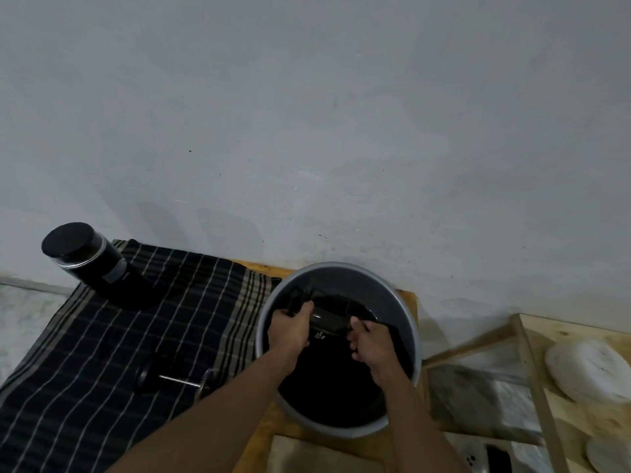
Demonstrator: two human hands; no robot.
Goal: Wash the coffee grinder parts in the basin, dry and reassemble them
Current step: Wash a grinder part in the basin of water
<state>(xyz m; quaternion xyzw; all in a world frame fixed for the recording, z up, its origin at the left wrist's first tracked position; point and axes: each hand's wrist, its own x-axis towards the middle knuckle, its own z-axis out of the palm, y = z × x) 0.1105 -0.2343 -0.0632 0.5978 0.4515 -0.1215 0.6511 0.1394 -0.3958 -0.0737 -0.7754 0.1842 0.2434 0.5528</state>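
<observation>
both hands [290, 327] grip the grinder part [329, 321] over the basin [392, 298].

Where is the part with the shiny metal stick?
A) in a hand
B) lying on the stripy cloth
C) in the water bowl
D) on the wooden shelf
B: the rod part lies on the striped cloth beside the basin; the left hand and right hand hold a dark cylinder.
</observation>
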